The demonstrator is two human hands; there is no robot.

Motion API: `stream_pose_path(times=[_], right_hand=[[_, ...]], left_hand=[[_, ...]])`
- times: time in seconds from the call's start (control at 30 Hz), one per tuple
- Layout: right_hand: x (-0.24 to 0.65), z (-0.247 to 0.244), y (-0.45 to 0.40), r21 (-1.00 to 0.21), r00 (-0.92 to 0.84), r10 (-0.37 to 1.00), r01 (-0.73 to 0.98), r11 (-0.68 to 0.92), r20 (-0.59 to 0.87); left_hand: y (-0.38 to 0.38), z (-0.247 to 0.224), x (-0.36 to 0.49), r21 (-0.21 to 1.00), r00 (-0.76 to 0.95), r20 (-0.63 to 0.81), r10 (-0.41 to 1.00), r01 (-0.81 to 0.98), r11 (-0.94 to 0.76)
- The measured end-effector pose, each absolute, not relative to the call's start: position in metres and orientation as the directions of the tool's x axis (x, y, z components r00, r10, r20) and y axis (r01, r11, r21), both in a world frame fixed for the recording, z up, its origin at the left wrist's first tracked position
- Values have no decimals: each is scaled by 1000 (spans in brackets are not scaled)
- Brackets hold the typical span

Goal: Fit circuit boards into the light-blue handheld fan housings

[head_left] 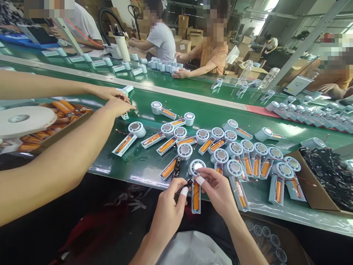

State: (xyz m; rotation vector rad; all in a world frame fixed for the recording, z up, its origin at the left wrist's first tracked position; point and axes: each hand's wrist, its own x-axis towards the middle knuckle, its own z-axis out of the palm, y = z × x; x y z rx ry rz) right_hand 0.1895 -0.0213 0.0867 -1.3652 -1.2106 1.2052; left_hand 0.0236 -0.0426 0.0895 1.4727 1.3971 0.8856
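Note:
A small fan unit (196,198) with an orange battery in its open handle lies at the bench's front edge. My left hand (172,206) pinches a small black circuit board (188,183) beside the fan's neck. The fingers of my right hand (216,187) are pressed together at the neck, just below the round head; what they hold is too small to make out. White covers wrap both thumbs. Another black board (177,168) leans across a neighbouring fan unit (168,168) just left of my hands.
Many similar fan units (234,167) crowd the green bench (132,165). A carton (311,184) of black boards stands right. A co-worker's arms (68,158) reach in from the left, past orange batteries (64,110) and a white roll (24,119). People sit across the belt.

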Motion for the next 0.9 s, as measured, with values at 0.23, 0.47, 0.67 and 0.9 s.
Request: stream_pose_path(times=[0.23, 0.47, 0.67, 0.9], right_hand=[[189, 90, -25, -906, 16, 988, 403, 132, 151], [187, 100, -23, -810, -44, 984, 561, 169, 175], [185, 97, -22, -690, -130, 942, 651, 317, 309], [182, 87, -27, -485, -210, 889, 775, 405, 407]], left_hand=[[-37, 91, 23, 940, 47, -130, 990, 323, 108], [-39, 88, 23, 937, 29, -208, 978, 293, 190], [-35, 87, 26, 952, 23, -163, 986, 266, 151], [-43, 79, 31, 903, 36, 58, 998, 424, -68]])
